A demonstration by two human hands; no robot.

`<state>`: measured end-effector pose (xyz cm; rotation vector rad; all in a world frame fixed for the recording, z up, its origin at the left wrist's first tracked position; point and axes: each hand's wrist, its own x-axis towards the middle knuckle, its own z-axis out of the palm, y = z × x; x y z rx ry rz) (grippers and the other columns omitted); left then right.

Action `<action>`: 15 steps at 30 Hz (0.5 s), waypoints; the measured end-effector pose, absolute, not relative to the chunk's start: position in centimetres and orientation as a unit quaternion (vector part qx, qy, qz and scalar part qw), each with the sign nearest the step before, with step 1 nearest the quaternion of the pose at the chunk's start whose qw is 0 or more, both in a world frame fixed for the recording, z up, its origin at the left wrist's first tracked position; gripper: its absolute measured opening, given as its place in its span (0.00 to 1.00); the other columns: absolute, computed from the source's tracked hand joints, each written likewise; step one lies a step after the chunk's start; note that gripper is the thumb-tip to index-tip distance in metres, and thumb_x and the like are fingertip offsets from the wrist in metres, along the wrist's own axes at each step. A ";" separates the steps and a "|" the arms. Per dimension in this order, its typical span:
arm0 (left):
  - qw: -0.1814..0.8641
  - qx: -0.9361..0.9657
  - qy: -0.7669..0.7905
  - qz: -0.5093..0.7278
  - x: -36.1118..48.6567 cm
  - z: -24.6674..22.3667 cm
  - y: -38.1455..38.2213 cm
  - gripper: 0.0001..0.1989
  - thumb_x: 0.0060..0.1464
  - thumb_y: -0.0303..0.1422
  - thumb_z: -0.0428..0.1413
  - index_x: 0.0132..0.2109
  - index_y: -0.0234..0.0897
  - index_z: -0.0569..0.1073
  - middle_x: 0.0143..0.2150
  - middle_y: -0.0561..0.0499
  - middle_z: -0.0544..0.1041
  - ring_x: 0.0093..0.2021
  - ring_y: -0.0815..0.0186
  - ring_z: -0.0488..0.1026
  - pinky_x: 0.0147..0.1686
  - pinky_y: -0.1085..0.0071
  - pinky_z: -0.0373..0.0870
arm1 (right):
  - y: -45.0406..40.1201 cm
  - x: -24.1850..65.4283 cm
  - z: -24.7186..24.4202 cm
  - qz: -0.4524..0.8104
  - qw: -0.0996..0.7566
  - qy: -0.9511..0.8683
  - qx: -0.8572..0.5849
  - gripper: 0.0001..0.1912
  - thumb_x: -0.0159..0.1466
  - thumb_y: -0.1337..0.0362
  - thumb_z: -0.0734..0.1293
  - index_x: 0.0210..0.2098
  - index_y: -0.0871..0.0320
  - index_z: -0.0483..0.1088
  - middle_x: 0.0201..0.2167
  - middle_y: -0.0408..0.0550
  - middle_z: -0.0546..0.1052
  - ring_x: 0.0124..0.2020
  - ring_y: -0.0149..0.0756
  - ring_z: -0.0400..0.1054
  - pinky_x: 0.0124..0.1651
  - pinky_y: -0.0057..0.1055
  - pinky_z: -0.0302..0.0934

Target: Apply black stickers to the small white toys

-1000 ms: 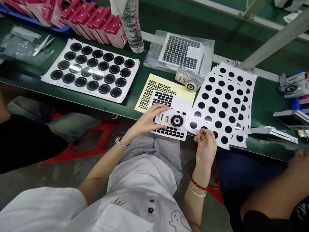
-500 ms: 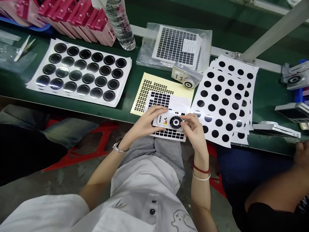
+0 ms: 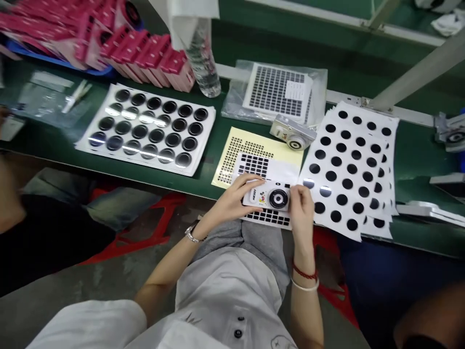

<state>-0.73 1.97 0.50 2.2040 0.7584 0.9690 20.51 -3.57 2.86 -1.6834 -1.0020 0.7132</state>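
Our left hand [image 3: 232, 201] and our right hand [image 3: 300, 211] were both closed on the white camera [image 3: 267, 196], which had a Mickey Mouse print and a round black lens ring [image 3: 278, 198]. The left fingers curved over its left end, and the forearm came in low from the left, with a wristwatch [image 3: 192, 233] on the wrist. The right hand stood almost upright at the camera's right end, its fingers pressed against the side, with a red bead bracelet [image 3: 303, 274] on the wrist. Under the camera lay a sheet of small black square stickers [image 3: 267, 218], at the edge of the green worktop [image 3: 207, 177]. Behind the camera was a yellow sticker sheet [image 3: 286, 155]. To its right lay a stack of black dot sheets [image 3: 345, 165], and well to its left lay a sheet of round lens stickers [image 3: 145, 128]. A silver camera [image 3: 292, 133] sat farther behind it.
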 end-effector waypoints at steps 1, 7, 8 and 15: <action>0.292 0.832 0.289 0.372 -0.9 1.0 1.8 0.37 0.61 0.46 0.69 0.72 0.48 0.65 0.63 0.38 0.73 0.65 0.47 0.73 0.64 0.43 0.76 | -3.8 21.1 2.8 0.312 0.505 -0.402 -0.697 0.22 0.70 0.41 0.64 0.35 0.53 0.68 0.26 0.39 0.66 0.23 0.33 0.60 0.29 0.33 0.60; 0.181 0.792 0.376 0.446 -5.1 5.5 3.0 0.37 0.59 0.50 0.70 0.69 0.49 0.67 0.63 0.42 0.73 0.64 0.51 0.74 0.63 0.46 0.77 | -5.2 22.6 2.9 0.354 0.384 -0.404 -0.751 0.29 0.65 0.35 0.68 0.46 0.56 0.76 0.32 0.52 0.80 0.36 0.47 0.78 0.30 0.36 0.69; 0.142 0.774 0.404 0.465 -6.9 5.9 3.8 0.36 0.59 0.49 0.70 0.68 0.49 0.68 0.63 0.43 0.73 0.64 0.52 0.73 0.61 0.46 0.78 | -5.3 22.6 3.2 0.349 0.363 -0.428 -0.750 0.29 0.66 0.36 0.68 0.46 0.55 0.77 0.35 0.54 0.81 0.39 0.50 0.79 0.31 0.37 0.69; -0.113 0.691 0.570 0.429 -22.9 4.1 10.3 0.20 0.62 0.43 0.67 0.56 0.41 0.76 0.64 0.48 0.68 0.68 0.47 0.65 0.67 0.37 0.64 | -2.6 23.2 6.0 0.220 0.306 -0.527 -0.762 0.21 0.71 0.44 0.63 0.44 0.54 0.77 0.38 0.55 0.83 0.27 0.45 0.74 0.30 0.39 0.60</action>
